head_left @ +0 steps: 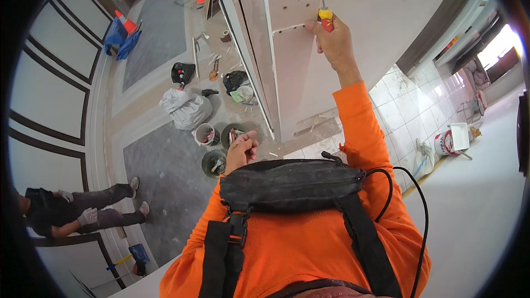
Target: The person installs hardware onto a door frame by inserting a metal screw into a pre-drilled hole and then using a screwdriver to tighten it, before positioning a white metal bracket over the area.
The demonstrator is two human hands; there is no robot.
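My right hand (335, 41) is raised high and grips a screwdriver (326, 17) with a yellow and red handle, its tip against a pale drywall panel (298, 77) near a row of small screw holes. My left hand (242, 152) is held close to my chest with the fingers curled; something small may be pinched in them, but it is too small to make out. I wear an orange long-sleeved top with a black chest pack (290, 185) and black straps.
Far below on the floor stand three buckets (205, 134), a white sack (186, 107), black bags (183, 72) and scattered tools. Orange cones (126, 21) and a blue cloth lie further off. Another person (83, 212) in dark clothes and gloves sits at the left. Tiled wall (408, 116) at right.
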